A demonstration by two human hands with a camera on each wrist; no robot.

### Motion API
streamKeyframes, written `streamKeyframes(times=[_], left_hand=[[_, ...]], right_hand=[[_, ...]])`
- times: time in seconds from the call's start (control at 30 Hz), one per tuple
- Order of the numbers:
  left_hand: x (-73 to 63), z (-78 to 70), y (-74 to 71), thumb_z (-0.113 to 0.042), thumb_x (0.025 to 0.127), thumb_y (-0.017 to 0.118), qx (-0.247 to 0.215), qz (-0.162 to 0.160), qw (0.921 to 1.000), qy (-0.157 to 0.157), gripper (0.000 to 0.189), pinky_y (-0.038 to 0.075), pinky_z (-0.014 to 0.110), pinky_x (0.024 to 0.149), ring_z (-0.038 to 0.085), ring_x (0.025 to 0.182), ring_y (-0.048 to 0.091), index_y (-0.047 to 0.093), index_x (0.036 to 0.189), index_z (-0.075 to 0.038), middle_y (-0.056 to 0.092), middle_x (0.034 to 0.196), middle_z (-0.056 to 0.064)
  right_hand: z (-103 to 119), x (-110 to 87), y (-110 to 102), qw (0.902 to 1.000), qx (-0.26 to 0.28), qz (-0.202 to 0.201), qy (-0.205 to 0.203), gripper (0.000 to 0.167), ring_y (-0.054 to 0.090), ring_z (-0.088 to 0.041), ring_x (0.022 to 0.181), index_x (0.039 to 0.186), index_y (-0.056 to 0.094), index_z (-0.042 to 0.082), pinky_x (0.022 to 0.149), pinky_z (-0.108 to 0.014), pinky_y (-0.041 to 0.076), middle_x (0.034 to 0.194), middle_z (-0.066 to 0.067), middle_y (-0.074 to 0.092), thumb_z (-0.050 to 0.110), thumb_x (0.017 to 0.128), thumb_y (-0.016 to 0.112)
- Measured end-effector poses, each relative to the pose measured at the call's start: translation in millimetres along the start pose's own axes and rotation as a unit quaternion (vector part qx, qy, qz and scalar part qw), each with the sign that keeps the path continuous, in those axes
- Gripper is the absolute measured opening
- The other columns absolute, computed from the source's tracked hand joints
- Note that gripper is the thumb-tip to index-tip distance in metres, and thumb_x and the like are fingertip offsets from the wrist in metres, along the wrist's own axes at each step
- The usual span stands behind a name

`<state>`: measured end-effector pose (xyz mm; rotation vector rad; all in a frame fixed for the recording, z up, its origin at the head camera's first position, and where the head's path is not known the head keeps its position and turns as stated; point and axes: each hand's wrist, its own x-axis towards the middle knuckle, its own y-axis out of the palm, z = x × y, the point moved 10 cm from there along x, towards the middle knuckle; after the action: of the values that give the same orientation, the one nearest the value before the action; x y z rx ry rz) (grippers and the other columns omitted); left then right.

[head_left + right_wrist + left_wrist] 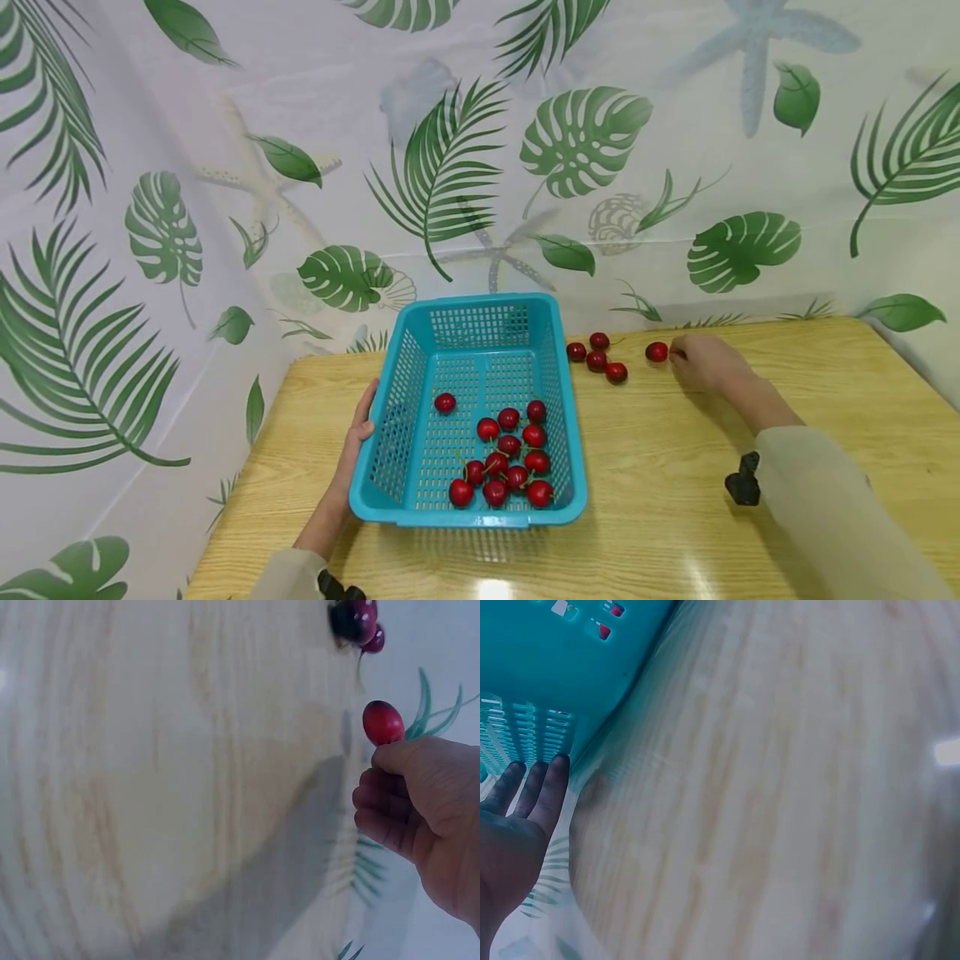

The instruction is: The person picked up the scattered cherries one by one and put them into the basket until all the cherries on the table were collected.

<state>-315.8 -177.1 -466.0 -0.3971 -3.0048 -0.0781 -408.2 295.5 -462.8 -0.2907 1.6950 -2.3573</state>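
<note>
A blue plastic basket (468, 518) with perforated walls stands on the table and holds several red cherries (508, 446), most of them gathered at its near right part. My left hand (354, 437) is at the basket's left side; in the left wrist view its straight fingers (549, 796) touch the perforated wall. To the right of the basket, my right hand (708, 362) pinches a single red cherry (382, 722) between thumb and fingertips, with the other fingers curled in. Between that hand and the basket lie several loose cherries (597, 360) on the tabletop.
The wooden table (675, 500) ends at the back against a white cloth (480, 192) printed with leaves and starfish. The same cloth hangs along the left side. Black wrist mounts (742, 481) sit on both sleeves.
</note>
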Motion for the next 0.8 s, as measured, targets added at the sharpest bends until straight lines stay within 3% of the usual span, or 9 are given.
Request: streamKeyframes(times=[0.17,0.3,0.6,0.8], left_hand=[[0.3,0.1,-0.8,-0.026,0.095,0.02,0.004,-0.004,1.0,-0.003,0.069,0.017,0.062,0.111,0.039,0.148,0.011,0.0,0.161,-0.019,0.002,0.167,0.007],[0.2,0.7,-1.7,-0.027,0.096,0.02,0.003,-0.007,0.9999,-0.007,0.068,0.018,0.06,0.111,0.039,0.148,0.012,0.001,0.161,-0.02,0.002,0.167,0.007],[-1.8,1.6,-0.4,-0.026,0.096,0.019,-0.006,-0.007,0.9999,-0.01,0.067,0.016,0.061,0.112,0.039,0.149,0.011,0.002,0.161,-0.024,0.002,0.167,0.007],[-1.5,0.9,2.2,-0.026,0.095,0.019,-0.006,-0.001,0.9999,-0.015,0.068,0.017,0.063,0.111,0.041,0.148,0.011,0.002,0.161,-0.025,0.001,0.167,0.008]], right_hand=[[34,5.1,-23,0.998,0.016,-0.05,-0.035,0.015,0.046,-0.019,0.065,0.085,0.067,-0.001,0.065,-0.038,0.042,0.07,-0.004,0.058,0.005,0.095,0.057],[61,8.3,-35,0.996,0.029,-0.066,-0.052,0.014,0.047,-0.019,0.065,0.088,0.068,-0.002,0.064,-0.037,0.042,0.072,-0.004,0.06,0.005,0.094,0.058],[123,11.7,-54,0.9873,0.054,-0.11,-0.101,0.013,0.053,-0.018,0.065,0.093,0.071,-0.003,0.064,-0.036,0.048,0.079,-0.008,0.068,0.004,0.094,0.06],[164,13.0,-59,0.9809,0.07,-0.125,-0.131,0.013,0.056,-0.017,0.065,0.094,0.072,-0.001,0.069,-0.039,0.053,0.076,-0.006,0.067,0.005,0.094,0.061]])
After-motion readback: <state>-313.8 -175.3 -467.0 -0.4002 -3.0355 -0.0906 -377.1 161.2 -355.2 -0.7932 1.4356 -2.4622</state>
